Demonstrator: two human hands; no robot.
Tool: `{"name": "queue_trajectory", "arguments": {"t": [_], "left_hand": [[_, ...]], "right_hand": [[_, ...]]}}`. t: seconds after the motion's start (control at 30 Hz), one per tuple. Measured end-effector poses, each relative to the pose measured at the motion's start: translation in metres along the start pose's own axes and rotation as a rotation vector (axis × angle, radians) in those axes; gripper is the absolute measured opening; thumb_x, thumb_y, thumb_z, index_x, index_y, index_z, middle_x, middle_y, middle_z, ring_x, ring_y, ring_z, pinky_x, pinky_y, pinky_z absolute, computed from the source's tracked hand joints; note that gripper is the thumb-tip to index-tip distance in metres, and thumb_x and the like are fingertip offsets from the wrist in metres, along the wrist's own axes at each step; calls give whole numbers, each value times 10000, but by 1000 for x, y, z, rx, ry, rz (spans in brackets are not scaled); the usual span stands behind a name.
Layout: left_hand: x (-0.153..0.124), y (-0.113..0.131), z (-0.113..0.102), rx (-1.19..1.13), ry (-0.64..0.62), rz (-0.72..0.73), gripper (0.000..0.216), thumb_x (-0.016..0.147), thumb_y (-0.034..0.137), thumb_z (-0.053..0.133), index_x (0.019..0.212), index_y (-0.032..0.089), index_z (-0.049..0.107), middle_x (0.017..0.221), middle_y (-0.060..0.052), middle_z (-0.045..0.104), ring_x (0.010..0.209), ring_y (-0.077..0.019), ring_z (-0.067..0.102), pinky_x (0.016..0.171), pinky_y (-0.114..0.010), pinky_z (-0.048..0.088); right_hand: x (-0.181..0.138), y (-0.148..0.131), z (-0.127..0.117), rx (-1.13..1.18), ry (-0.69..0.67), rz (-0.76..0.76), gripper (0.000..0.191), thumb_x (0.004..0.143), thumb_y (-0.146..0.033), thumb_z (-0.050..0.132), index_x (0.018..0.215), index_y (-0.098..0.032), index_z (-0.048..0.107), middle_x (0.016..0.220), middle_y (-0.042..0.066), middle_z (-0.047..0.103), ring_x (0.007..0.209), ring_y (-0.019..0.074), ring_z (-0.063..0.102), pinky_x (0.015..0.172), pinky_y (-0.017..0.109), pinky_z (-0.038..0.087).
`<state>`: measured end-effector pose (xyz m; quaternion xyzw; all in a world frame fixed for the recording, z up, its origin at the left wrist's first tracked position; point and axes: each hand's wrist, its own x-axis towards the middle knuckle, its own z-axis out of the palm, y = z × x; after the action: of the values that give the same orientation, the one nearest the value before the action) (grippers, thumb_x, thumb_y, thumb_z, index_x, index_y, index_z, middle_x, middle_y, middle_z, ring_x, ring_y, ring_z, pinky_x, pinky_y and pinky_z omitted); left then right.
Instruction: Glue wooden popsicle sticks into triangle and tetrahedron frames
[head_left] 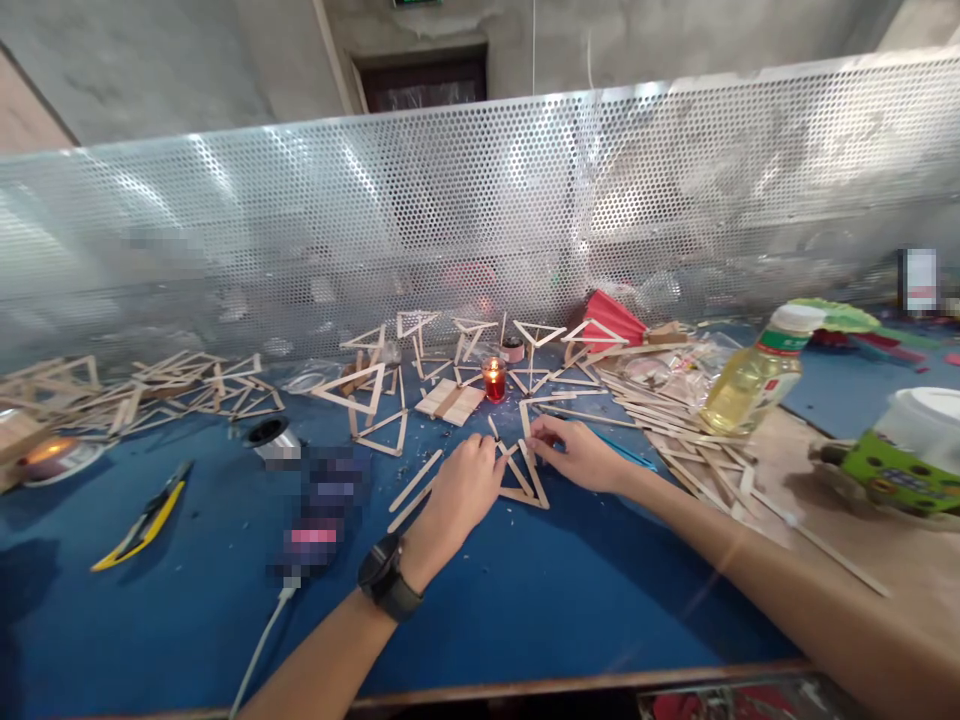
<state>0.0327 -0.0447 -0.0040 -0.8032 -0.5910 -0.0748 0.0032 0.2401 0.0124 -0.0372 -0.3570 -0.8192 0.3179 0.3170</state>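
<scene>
Head view: blue tabletop (570, 620), two bare hands at work near the middle. Between them, flat on the surface, a triangle of wooden sticks (535, 478), one corner pointing toward the wearer.

Left hand (466, 485), dark watch (390, 580) at its wrist, reaches over the triangle's left side. Fingers bunched close and curled downward; tips partly hidden, so cannot tell whether they pinch a stick or only press it. Right hand (576, 452) at the far end of the triangle's right side, thumb and forefinger bent toward each other; cannot tell if a stick is gripped there.

Just left of the left hand, a pair of loose sticks (415, 482), roughly parallel. Beyond the hands: a lit candle in red glass (495, 382), with a flat stick panel (448, 402) beside it. Behind these, a row of stick frames (364, 390) before a perforated metal screen (360, 220).

Right: a heap of loose sticks (675, 428), a bottle of yellow liquid (746, 385) standing by it, white-capped. Left: a spool (274, 440) and a yellow-handled tool (156, 520), lying well apart from the hands.
</scene>
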Motion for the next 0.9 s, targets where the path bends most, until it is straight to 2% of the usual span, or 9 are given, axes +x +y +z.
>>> {"name": "queue_trajectory", "arguments": {"t": [0.17,0.3,0.4,0.5,0.67,0.9], "left_hand": [[-33,7,-2,-80,15,30,138,1014,186,474,1040,143,602,1049,-118,625,1002,-267,629,854,-377,534],[-51,2,5,-151,46,32,171,983,113,488,1123,157,577,1136,-115,598,1061,-264,596,923,-406,524],[-50,-5,10,-202,82,15,104,988,124,499,1003,174,589,1068,-91,603,1016,-249,605,910,-402,528],[-45,-8,14,-235,125,13,146,1006,156,490,925,184,609,1010,-77,608,979,-234,616,894,-387,531],[-38,-1,17,-206,115,55,205,1024,175,476,1011,184,681,1032,-87,641,1041,-249,608,955,-415,515],[-36,2,19,-267,95,97,218,1027,175,470,1108,200,672,1147,-90,624,1140,-247,598,1016,-415,513]], "right_hand": [[-3,3,-2,22,11,-21,195,991,-410,550,962,-222,594,838,12,675,755,164,640,685,277,475],[-4,4,-4,21,-15,-42,179,973,-396,577,971,-221,617,888,18,702,787,161,652,702,270,483],[-5,2,-4,16,-19,-37,191,974,-399,569,983,-221,637,910,22,718,796,163,662,706,271,489],[-5,0,-4,14,-28,-32,218,973,-414,564,1001,-220,660,936,34,733,807,171,666,708,275,498],[-5,-2,-4,29,-42,-53,225,978,-415,560,1000,-227,680,949,28,735,821,170,657,733,274,498],[-6,0,-4,-5,-13,-57,231,990,-427,547,987,-221,652,939,28,732,824,176,662,735,279,486]]}}
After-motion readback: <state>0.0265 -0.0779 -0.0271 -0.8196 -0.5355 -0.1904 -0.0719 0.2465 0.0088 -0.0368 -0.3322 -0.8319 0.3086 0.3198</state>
